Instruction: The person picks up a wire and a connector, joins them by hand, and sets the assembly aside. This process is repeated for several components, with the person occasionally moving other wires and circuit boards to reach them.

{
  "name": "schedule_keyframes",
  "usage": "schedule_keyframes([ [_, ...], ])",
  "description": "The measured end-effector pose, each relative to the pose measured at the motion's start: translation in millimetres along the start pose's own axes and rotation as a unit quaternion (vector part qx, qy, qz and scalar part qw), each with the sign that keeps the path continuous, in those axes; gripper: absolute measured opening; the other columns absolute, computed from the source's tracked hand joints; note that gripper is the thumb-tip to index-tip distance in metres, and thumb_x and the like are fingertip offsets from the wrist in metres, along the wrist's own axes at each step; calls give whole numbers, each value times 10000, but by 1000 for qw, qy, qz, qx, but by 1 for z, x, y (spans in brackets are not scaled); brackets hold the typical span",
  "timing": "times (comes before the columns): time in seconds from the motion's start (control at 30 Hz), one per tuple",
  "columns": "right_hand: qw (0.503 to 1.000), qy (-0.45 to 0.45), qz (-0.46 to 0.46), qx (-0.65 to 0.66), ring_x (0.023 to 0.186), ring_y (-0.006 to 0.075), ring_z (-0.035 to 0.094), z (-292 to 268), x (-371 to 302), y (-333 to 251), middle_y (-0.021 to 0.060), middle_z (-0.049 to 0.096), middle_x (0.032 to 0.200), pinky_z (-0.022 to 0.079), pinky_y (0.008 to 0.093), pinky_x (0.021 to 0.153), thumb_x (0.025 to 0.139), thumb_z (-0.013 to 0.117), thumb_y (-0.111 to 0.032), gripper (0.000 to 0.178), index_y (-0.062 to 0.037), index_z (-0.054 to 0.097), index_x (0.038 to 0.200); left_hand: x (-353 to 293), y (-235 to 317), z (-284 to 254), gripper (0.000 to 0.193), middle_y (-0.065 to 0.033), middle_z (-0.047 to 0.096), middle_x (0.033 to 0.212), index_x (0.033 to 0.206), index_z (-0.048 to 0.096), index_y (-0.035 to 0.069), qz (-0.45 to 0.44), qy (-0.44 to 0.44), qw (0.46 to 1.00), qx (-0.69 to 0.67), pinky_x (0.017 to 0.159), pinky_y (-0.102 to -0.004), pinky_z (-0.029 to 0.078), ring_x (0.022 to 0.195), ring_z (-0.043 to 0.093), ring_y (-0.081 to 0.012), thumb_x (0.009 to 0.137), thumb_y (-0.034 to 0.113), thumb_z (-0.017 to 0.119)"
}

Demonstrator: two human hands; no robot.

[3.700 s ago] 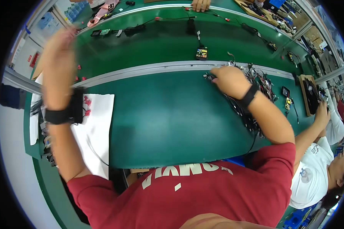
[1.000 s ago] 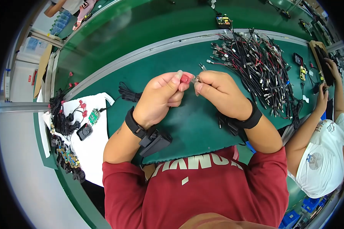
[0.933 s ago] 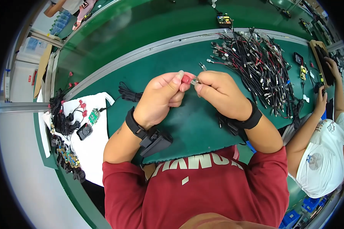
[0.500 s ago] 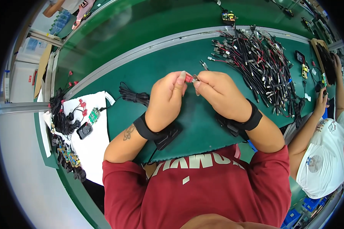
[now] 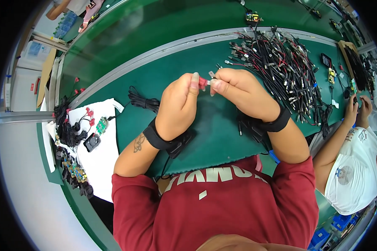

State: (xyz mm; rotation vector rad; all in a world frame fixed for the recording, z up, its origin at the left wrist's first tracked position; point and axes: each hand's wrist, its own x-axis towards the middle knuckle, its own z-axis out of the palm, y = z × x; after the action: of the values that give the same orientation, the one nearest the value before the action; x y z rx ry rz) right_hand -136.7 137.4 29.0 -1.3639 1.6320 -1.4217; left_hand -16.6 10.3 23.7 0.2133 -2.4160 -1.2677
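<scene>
My left hand (image 5: 181,98) pinches a small red connector (image 5: 203,81) between thumb and fingers, above the green work mat. My right hand (image 5: 238,88) is closed just beside it, thumb and forefinger pinching a lead with a small pale terminal (image 5: 211,75) at its end. Thumb tips almost meet at the red piece, and a pale bit shows between them; whether the two parts are joined I cannot tell. A black barrel plug (image 5: 240,129) pokes out below my right wrist. Behind my left hand lies a coiled black cable (image 5: 143,99) on the mat.
A large heap of black cables (image 5: 280,75) with red wires and pale terminals covers the right of the mat. On the left, a white sheet (image 5: 100,167) carries a green circuit board (image 5: 101,125), black housing (image 5: 92,142) and red-ended cables. A co-worker's hands (image 5: 356,109) are at the far right.
Both hands have shifted slightly up and left, with the red connector still between them. The barrel plug now shows below my right wrist. The co-worker's far hand has come down from the cardboard box.
</scene>
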Motion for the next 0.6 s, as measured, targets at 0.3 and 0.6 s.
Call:
schedule_keyframes([
  [0.3, 996, 78, 9, 29, 538, 117, 401, 16, -2, 3, 40, 415, 575, 325, 260, 496, 833, 425, -138, 208, 3, 479, 688, -5, 5, 9, 230, -155, 538, 673, 776, 487, -28, -51, 62, 996, -37, 558, -314, 407, 588, 513, -275, 886, 139, 374],
  [0.6, 997, 43, -22, -63, 604, 189, 444, 9, -1, 3, 98, 462, 648, 368, 284, 574, 834, 410, -122, 202, 17, 468, 700, -5, 1, 9, 154, -149, 540, 668, 750, 468, -15, 43, 51, 995, 80, 536, -364, 403, 611, 516, -322, 851, 78, 398],
])
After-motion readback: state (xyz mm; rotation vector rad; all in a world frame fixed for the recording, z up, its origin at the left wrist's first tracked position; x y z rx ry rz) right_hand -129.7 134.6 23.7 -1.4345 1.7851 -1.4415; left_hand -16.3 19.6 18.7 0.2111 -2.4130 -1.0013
